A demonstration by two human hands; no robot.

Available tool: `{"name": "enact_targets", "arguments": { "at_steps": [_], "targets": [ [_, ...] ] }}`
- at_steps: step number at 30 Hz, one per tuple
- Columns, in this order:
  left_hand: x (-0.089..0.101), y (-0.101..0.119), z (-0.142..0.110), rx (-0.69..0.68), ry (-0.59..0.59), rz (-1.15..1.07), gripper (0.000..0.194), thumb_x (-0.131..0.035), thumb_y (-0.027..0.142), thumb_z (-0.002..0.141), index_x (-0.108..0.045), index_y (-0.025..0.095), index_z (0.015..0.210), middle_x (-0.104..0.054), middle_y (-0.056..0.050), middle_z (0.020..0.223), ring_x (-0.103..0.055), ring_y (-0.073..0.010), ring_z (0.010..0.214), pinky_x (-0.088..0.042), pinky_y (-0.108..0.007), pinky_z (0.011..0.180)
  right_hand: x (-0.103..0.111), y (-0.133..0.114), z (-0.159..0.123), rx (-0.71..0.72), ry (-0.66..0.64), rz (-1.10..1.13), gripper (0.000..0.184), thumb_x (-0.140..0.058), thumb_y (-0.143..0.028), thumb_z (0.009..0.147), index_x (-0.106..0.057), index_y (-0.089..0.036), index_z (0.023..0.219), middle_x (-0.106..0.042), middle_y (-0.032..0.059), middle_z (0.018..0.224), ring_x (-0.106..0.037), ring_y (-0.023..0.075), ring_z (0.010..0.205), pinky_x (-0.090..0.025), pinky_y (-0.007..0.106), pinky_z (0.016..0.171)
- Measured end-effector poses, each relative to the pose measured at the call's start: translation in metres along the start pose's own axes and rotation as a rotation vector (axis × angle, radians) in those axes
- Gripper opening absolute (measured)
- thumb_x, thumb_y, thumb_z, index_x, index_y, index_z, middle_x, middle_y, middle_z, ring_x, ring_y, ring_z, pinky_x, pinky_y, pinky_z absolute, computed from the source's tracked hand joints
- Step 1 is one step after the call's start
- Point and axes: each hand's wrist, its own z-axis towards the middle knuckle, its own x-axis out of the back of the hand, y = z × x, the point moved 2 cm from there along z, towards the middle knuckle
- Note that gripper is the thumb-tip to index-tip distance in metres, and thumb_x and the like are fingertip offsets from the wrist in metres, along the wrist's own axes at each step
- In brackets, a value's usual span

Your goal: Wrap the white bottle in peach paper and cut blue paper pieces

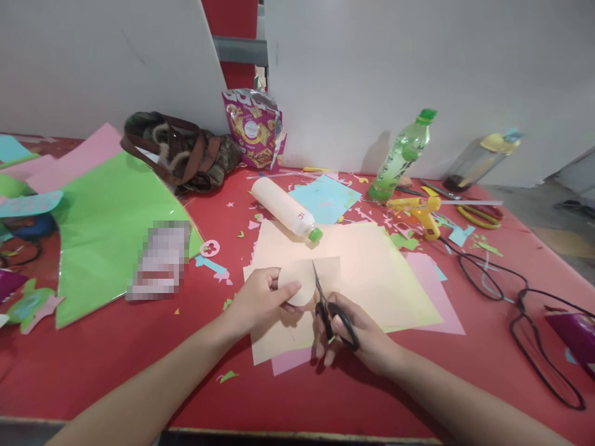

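Observation:
My left hand (267,294) pinches a cream piece of paper (297,285) with a rounded outline, thumb on top. In my right hand (357,334) is a pair of black-handled scissors (331,310), fingers through the loops. The blades point away from me, along the right edge of the round shape, where a squarish flap of the same cream colour extends. Both hands are above a stack of cream paper sheets (362,266), with pink and yellow-green sheets showing under it. Just beyond lies a pale bottle (283,207) with a green cap, on its side.
Green sheets (102,235) and a blurred-out flat object (160,260) lie left. A bag (186,152) and snack packet (255,130) stand behind. To the right are a green bottle (404,155), a yellow glue gun (421,214) and its black cord (525,310). Paper scraps are scattered about.

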Motion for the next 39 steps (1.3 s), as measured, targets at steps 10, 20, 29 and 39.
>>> {"name": "enact_targets", "arguments": {
  "at_steps": [10, 20, 29, 39],
  "targets": [
    [0.001, -0.001, 0.000, -0.003, -0.039, 0.028, 0.027, -0.060, 0.038, 0.066, -0.049, 0.013, 0.068, -0.061, -0.001, 0.056, -0.064, -0.0186, 0.054, -0.050, -0.025, 0.045, -0.001, -0.002, 0.000, -0.006, 0.023, -0.102, 0.036, -0.054, -0.048, 0.071, -0.031, -0.019, 0.073, -0.054, -0.0045, 0.054, -0.062, 0.0134, 0.053, -0.048, 0.021, 0.043],
    [0.004, 0.002, 0.000, -0.036, -0.021, -0.011, 0.021, -0.059, 0.031, 0.069, -0.048, 0.014, 0.063, -0.059, 0.002, 0.057, -0.063, -0.0138, 0.054, -0.049, -0.021, 0.048, -0.001, -0.003, 0.000, -0.026, 0.097, -0.109, 0.039, -0.057, -0.047, 0.068, -0.029, -0.020, 0.069, -0.055, -0.0064, 0.046, -0.058, 0.0105, 0.043, -0.043, 0.017, 0.037],
    [0.008, 0.007, -0.001, -0.062, 0.047, 0.058, 0.021, -0.055, 0.033, 0.071, -0.053, 0.013, 0.068, -0.058, 0.001, 0.060, -0.062, -0.0131, 0.056, -0.050, -0.023, 0.053, -0.002, -0.002, 0.002, -0.039, 0.138, -0.067, 0.041, -0.060, -0.045, 0.066, -0.026, -0.021, 0.067, -0.049, -0.0103, 0.043, -0.058, 0.0124, 0.040, -0.042, 0.017, 0.034],
    [0.010, 0.005, 0.000, -0.095, 0.122, 0.156, 0.023, -0.054, 0.035, 0.071, -0.055, 0.012, 0.069, -0.061, -0.002, 0.063, -0.061, -0.0143, 0.059, -0.049, -0.024, 0.054, -0.002, -0.003, 0.000, -0.109, -0.056, 0.202, 0.041, -0.057, -0.052, 0.066, -0.043, -0.014, 0.072, -0.050, -0.0018, 0.064, -0.061, 0.0116, 0.056, -0.050, 0.018, 0.046]
  ]
}}
